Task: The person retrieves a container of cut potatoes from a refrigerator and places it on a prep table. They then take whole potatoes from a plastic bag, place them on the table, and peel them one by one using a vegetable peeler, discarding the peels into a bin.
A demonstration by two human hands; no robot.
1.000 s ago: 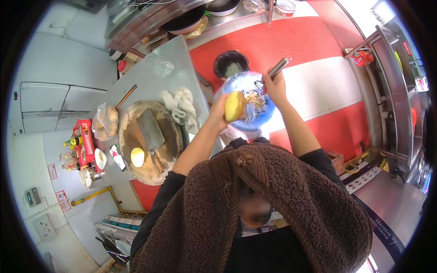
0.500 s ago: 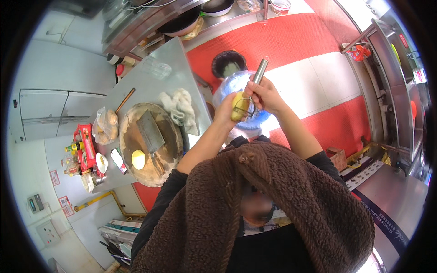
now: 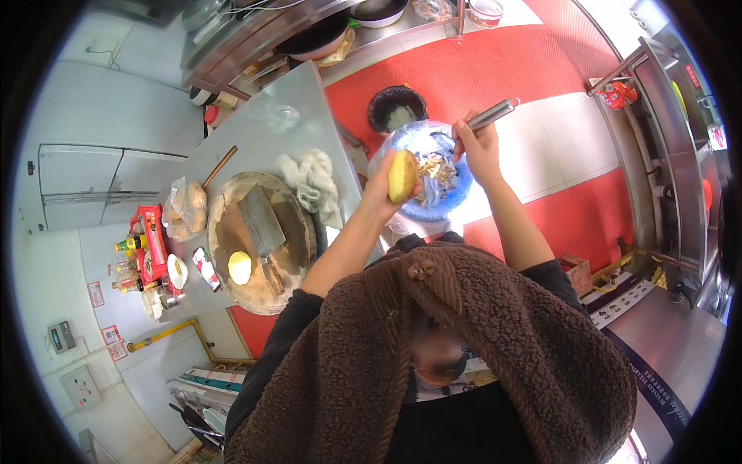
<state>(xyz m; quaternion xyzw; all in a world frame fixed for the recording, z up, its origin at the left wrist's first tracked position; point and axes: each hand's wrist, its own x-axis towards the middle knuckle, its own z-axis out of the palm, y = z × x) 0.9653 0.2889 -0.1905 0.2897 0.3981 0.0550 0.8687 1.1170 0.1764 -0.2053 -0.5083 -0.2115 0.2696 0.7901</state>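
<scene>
My left hand [image 3: 380,192] is wrapped round a partly peeled yellow potato [image 3: 402,176]. To the right of it, my right hand [image 3: 481,148] grips a peeler by its metal handle [image 3: 493,115]; the peeler's head is hard to make out, and the tool is apart from the potato. Below both hands stands a bin lined with a blue plastic bag [image 3: 456,189], with peelings [image 3: 437,168] lying in it. On the left, a round wooden chopping block [image 3: 294,232] carries a cleaver [image 3: 260,216] and a pale peeled potato [image 3: 239,267].
A steel table [image 3: 232,162] on the left bears a white cloth [image 3: 313,182], a bagged food item [image 3: 185,210], a phone [image 3: 205,268] and a red rack [image 3: 152,243]. A black bucket [image 3: 379,116] stands beyond the bin. Steel shelving [image 3: 684,147] lines the right.
My right hand has drawn the peeler off the potato, to the right. The potato is tilted differently in my left hand, and the peelings in the bin now show.
</scene>
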